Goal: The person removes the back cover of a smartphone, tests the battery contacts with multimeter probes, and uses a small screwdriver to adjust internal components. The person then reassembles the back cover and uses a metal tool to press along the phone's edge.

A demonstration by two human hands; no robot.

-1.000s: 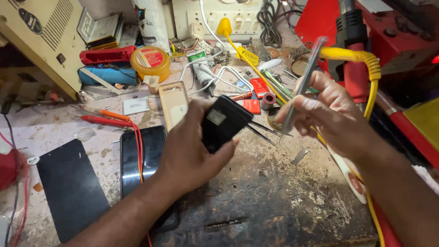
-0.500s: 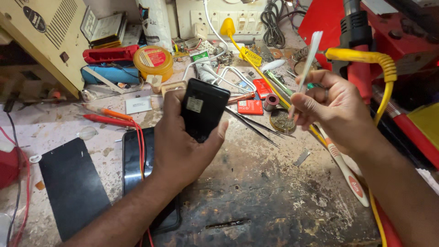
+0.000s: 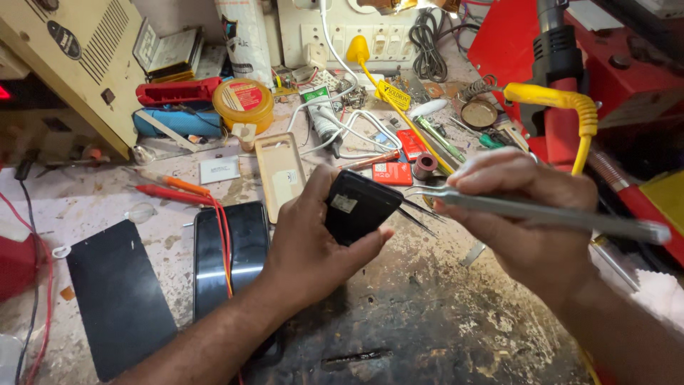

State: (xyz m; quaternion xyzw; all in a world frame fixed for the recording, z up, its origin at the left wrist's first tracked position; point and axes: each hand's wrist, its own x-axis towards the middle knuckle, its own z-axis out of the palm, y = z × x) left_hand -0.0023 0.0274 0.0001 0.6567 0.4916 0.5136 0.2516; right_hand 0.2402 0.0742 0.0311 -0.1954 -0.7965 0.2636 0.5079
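One black phone (image 3: 360,205) is held above the desk (image 3: 442,321) centre, gripped in the left hand (image 3: 313,246), fingers closed round its lower end. The right hand (image 3: 531,214) pinches long tweezers (image 3: 541,210), tips just beside the phone's upper edge. Toward the desk's left edge lie a second phone (image 3: 229,253) and a dark panel (image 3: 117,296); red probes (image 3: 171,191) lie beyond.

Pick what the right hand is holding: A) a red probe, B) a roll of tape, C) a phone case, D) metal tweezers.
D: the right hand grips grey metal tweezers whose curved tip points toward the small black device in the left hand; the red probe lies on the bench.
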